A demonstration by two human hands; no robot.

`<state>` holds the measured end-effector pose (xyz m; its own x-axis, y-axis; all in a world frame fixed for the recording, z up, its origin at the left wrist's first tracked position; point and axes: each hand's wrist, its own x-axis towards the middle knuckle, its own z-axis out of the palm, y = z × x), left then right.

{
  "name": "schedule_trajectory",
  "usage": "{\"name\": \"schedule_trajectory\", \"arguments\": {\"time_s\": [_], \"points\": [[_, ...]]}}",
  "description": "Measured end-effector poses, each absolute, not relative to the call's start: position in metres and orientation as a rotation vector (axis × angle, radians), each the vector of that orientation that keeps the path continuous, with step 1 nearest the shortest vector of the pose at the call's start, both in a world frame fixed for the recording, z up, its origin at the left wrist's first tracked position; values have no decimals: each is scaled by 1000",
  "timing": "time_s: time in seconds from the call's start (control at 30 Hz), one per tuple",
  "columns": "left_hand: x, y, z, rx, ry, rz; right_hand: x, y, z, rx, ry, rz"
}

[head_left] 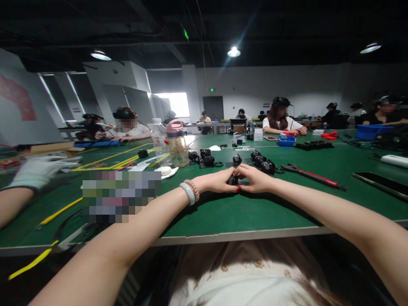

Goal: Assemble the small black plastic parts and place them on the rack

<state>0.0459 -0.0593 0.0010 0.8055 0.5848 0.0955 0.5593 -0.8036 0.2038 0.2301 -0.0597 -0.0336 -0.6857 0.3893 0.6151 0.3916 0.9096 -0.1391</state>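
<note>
My left hand point(219, 180) and my right hand point(254, 179) meet over the green table point(204, 216). Between their fingertips is a small black part point(233, 180), mostly covered, so its kind is unclear. Fingers of both hands are closed on it. Just beyond my hands lie several black round-bodied parts: one group point(207, 159) to the left, a single one point(237, 159) straight ahead, and another group point(262, 161) to the right. An adjustable wrench with a red and black handle point(318, 178) rests right of my right hand.
A drink bottle with a pink lid point(177, 146) and a clear plastic bottle point(160, 144) stand to the left. A co-worker's gloved hand point(33, 172) is at far left. A phone point(382, 183) lies at right; a blue bin point(287, 140) stands farther back.
</note>
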Motion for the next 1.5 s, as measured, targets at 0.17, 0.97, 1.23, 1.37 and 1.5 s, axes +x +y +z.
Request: {"name": "schedule_trajectory", "arguments": {"time_s": [0.17, 0.97, 1.23, 1.37, 1.5], "points": [[46, -61, 1, 2806, 942, 231, 229, -60, -34, -569, -2395, -21], [46, -59, 1, 2788, 998, 207, 229, -62, -31, -590, -2373, -13], [44, -57, 0, 2807, 956, 228, 229, -61, -31, -602, -2338, 32], [44, -58, 1, 2800, 982, 218, 229, -60, -32, -600, -2320, 80], [44, -62, 3, 2782, 1008, 199, 229, -58, -33, -613, -2305, 151]]}}
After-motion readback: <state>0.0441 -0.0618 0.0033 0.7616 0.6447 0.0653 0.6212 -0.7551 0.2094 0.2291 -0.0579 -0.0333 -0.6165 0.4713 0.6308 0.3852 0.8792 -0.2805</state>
